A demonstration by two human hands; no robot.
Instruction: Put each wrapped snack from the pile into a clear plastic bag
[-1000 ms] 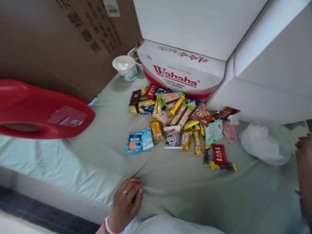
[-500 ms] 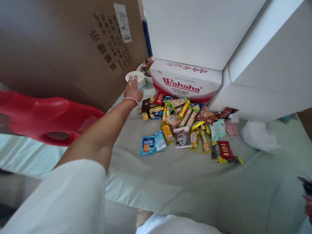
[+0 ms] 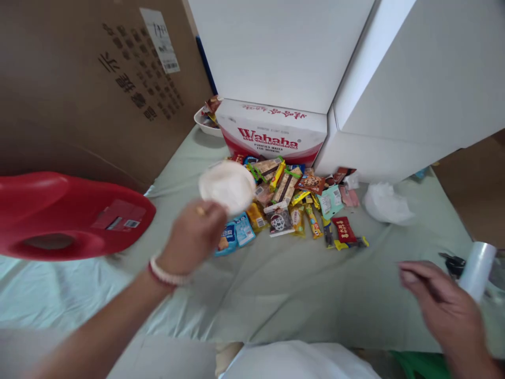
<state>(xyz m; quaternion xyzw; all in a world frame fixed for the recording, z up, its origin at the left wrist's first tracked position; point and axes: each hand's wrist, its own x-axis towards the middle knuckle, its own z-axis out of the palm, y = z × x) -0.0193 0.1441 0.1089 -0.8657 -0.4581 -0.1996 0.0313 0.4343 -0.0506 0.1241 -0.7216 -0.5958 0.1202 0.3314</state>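
Observation:
My left hand [image 3: 193, 237], blurred and wearing a bracelet, is closed on the near rim of a white paper bowl [image 3: 228, 188]. The bowl is tilted so that its inside faces me, and no contents can be made out in it. It hovers over the left part of a pile of wrapped snacks [image 3: 290, 184], hiding some of them. Blue snack packets [image 3: 244, 229] lie just beyond my left fingers. Above the cloth at the right, my right hand [image 3: 450, 302] has its fingers curled in against the thumb, with nothing visible in them.
A Wahaba-style red and white carton marked Wahaha [image 3: 272, 131] stands behind the snacks, beside a white dish [image 3: 209, 126]. A red plastic object [image 3: 79, 210] and large cardboard box [image 3: 79, 95] flank the left. A crumpled white bag [image 3: 386, 202] and white roll [image 3: 477, 268] are rightward.
My left hand has brought the bowl from beside the white dish back toward me and tipped it. My right hand has come into view from the right. The view has shifted.

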